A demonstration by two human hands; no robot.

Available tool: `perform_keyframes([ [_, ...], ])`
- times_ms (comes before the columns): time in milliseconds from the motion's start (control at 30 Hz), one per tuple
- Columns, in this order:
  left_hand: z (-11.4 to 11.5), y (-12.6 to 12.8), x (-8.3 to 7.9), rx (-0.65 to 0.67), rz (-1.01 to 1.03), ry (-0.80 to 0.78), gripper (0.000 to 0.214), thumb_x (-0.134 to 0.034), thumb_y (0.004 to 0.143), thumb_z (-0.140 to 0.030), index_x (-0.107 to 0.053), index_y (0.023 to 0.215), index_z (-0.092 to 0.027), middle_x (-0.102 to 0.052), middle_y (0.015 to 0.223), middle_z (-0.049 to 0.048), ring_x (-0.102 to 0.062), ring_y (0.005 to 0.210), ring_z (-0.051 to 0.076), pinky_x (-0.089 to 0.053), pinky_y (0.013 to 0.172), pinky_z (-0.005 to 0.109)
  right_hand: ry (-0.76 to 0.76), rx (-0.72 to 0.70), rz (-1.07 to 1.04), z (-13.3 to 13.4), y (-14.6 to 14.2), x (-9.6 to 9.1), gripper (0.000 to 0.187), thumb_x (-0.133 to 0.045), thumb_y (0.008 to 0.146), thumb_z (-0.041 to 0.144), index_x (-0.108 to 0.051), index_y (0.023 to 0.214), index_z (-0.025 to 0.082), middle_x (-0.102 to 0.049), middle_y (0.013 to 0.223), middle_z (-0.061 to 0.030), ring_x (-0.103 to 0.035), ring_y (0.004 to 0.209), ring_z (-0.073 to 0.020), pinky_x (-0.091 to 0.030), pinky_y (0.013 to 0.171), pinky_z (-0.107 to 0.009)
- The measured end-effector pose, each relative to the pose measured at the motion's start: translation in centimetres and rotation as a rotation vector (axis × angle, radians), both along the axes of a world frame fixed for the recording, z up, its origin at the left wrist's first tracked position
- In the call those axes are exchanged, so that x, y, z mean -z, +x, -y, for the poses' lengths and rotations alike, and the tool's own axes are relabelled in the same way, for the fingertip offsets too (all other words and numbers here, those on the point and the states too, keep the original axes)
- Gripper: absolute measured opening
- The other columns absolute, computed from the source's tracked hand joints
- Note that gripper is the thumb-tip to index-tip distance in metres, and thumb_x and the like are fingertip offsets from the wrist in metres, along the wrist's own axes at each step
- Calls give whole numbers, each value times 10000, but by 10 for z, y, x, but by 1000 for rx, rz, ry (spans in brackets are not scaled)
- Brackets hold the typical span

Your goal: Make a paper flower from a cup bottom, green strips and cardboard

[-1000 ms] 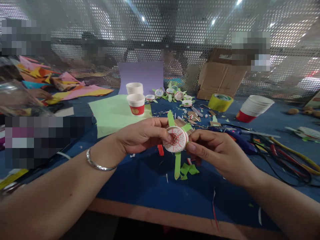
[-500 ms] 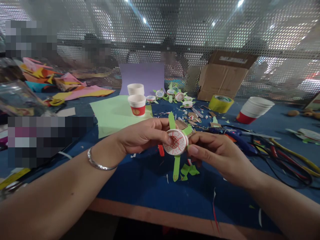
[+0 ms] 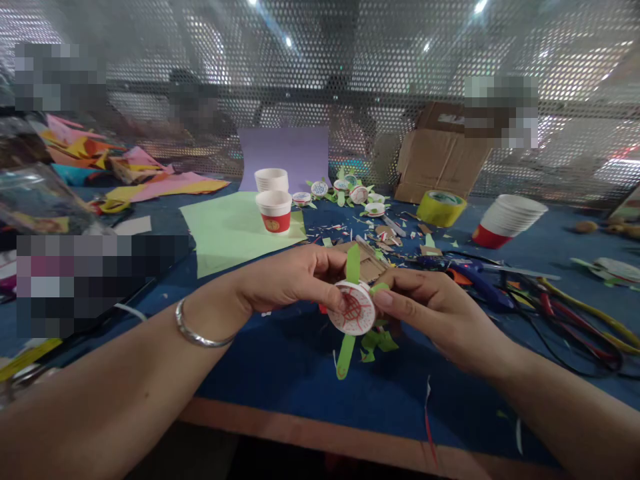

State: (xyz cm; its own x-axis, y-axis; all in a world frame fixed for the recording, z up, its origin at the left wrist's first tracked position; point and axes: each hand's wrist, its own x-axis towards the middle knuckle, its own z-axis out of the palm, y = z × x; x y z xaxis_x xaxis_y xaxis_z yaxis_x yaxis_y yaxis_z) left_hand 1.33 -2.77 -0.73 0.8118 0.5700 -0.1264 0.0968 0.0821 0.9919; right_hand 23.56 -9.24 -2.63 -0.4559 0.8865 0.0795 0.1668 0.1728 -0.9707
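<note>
A paper turtle (image 3: 361, 313), a white disc with red shell lines and green paper strips sticking out, is held up over the blue table. My left hand (image 3: 295, 277), with a silver bangle at the wrist, has its thumb on the disc's face and its fingers behind. My right hand (image 3: 430, 303) pinches a short green strip at the disc's right edge between thumb and forefinger. Green paper scraps (image 3: 380, 340) lie just below. Behind the hands is a piece of brown cardboard (image 3: 373, 265), partly hidden.
Finished-looking paper turtles (image 3: 350, 190) cluster at the back. Paper cups (image 3: 275, 213) stand on a pale green sheet (image 3: 225, 233); more stacked cups (image 3: 510, 217) lean at right. Yellow tape (image 3: 441, 208), a blue glue gun (image 3: 480, 277), cables (image 3: 575, 313) and a cardboard box (image 3: 440, 160) are on the right.
The turtle has come slightly down and tilted, its lower strip swinging left. My right thumb and forefinger have moved up along its right edge onto a green strip.
</note>
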Motion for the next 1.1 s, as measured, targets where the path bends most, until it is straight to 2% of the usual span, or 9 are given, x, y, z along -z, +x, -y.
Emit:
perform_keyframes([
  [133,0,1,2,10,-15,-19,191,-812,662,-142,-674,793,-138,-664,788,-8,-588,713,107,-471,651,209,-34,-22,-40,0,-1,1,361,-643,939,485,-614,748,179,-516,686,21,-455,619,-102,-356,556,-248],
  [367,1,1,1,54,76,-32,159,-794,706,-88,-704,816,-159,-691,801,-20,-622,728,95,-486,658,189,-87,-26,-79,1,1,5,341,-651,938,476,-626,772,179,-538,709,13,-489,631,-109,-390,557,-247],
  [567,4,5,1,-111,129,-136,140,-803,709,-128,-728,828,-133,-710,811,22,-637,739,108,-497,691,200,-87,46,-177,-1,1,3,292,-628,961,451,-679,841,190,-581,750,10,-530,635,-98,-450,573,-218],
  [700,6,7,1,-125,104,-189,182,-848,712,-203,-728,830,-134,-696,800,27,-635,721,113,-503,680,218,-115,82,-149,-2,2,2,225,-695,918,426,-712,872,206,-613,757,1,-531,646,-104,-440,578,-217],
  [900,11,6,1,-153,55,-185,171,-804,778,-248,-704,878,-152,-673,845,24,-631,711,107,-495,644,214,-170,107,-127,-3,2,4,284,-722,868,504,-752,905,225,-661,766,-29,-596,687,-156,-491,648,-279],
  [1000,10,6,1,-174,35,-203,177,-813,739,-194,-695,861,-143,-669,808,20,-624,682,101,-486,613,200,-185,113,-141,-4,0,5,321,-703,872,534,-742,839,217,-634,705,-20,-583,651,-149,-498,616,-267],
  [1100,7,8,1,-237,88,-279,153,-785,758,-179,-693,875,-144,-693,792,27,-647,680,115,-512,604,206,-193,136,-239,-6,0,6,337,-683,890,520,-724,775,206,-625,698,-13,-571,620,-131,-494,544,-233],
])
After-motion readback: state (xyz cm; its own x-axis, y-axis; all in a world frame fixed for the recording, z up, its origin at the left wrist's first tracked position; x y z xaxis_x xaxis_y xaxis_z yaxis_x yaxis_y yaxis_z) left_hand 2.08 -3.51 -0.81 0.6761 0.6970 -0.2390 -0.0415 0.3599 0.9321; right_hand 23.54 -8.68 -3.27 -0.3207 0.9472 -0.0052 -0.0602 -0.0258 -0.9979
